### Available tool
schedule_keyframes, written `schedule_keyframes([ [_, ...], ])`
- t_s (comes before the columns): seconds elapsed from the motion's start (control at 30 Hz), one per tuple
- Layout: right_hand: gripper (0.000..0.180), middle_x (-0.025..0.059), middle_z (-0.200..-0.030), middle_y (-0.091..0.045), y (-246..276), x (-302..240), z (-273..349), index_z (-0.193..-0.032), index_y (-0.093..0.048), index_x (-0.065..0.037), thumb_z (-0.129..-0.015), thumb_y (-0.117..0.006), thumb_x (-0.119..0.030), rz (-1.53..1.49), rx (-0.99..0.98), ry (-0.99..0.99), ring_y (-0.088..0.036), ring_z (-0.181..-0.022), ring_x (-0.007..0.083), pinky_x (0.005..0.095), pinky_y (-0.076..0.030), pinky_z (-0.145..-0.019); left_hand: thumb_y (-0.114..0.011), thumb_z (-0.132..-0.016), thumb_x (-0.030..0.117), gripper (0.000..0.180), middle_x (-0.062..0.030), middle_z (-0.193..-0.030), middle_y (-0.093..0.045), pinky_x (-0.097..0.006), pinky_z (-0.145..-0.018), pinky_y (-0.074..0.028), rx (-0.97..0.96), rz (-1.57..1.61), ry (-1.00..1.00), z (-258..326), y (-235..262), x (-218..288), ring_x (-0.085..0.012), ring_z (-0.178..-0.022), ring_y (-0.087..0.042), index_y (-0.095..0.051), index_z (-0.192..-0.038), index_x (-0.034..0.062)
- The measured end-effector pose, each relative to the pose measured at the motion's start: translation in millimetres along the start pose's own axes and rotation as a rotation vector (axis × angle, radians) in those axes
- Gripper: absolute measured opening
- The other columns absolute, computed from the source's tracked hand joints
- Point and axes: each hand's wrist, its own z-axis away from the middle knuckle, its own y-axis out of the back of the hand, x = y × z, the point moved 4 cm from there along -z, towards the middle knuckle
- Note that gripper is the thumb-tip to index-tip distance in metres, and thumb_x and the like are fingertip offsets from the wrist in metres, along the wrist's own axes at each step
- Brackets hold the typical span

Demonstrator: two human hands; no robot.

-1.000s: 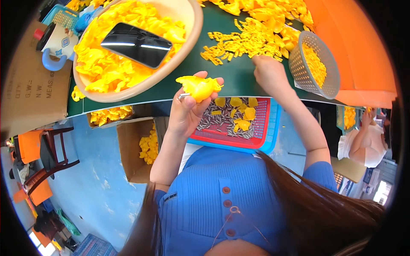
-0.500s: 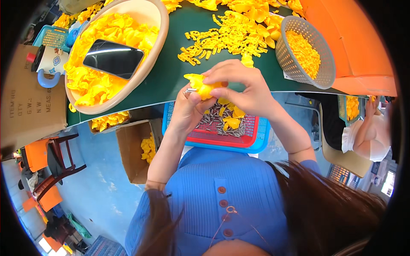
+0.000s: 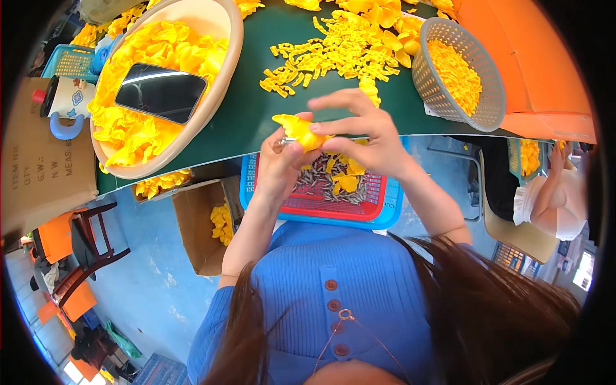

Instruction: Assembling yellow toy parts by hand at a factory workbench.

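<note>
Left hand [image 3: 276, 170] grips a curved yellow plastic piece [image 3: 299, 130] between thumb and fingers, over the near edge of the green table [image 3: 247, 96]; a small metal pin [image 3: 287, 140] sticks out beside the thumb. Right hand [image 3: 377, 138] is half open, with thumb and one finger at the piece's right side and the index finger lifted; because the fingers cover this side, I cannot tell whether they pinch it. For good work, I think, the left grip should be firm but light, as the plastic may bend and the pin could slip.

Around, from the left, there is a white lidded mug [image 3: 68, 96], then a cream basin [image 3: 204, 13] of yellow pieces, where a black smartphone [image 3: 160, 93] covers some. Below the hands, a red tray [image 3: 308, 210] with metal pins [image 3: 350, 194] sits inside a blue tray [image 3: 385, 222]. Loose yellow strips [image 3: 333, 61] lie near the right fingers, so they could be knocked. Farther right stands a grey perforated basket [image 3: 493, 96].
</note>
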Motion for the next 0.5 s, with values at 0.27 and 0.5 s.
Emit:
schedule_keyframes([
  [0.27,0.036,0.0113,-0.106,-0.058,34.3,59.9,40.0,-0.11,-0.059,-0.006,-0.077,-0.069,-0.019,0.665,0.246,-0.461,-0.054,-0.095,0.0248,0.0326,-0.044,-0.081,-0.076,-0.07,0.028,0.071,-0.0247,-0.116,-0.055,-0.032,-0.085,-0.051,0.032,-0.231,-0.036,4.2,7.1,9.3,-0.0262,-0.106,-0.058,-0.043,-0.123,-0.005],
  [0.5,0.044,0.0111,-0.113,-0.054,12.4,52.3,44.4,-0.114,-0.059,-0.009,-0.072,-0.07,-0.011,0.744,0.062,-0.185,-0.05,-0.101,0.0282,0.0354,-0.042,-0.086,-0.076,-0.07,0.023,0.067,-0.0224,-0.115,-0.056,-0.034,-0.085,-0.052,0.045,-0.361,-0.062,7.0,12.9,7.6,-0.0252,-0.105,-0.058,-0.045,-0.123,-0.0051],
])
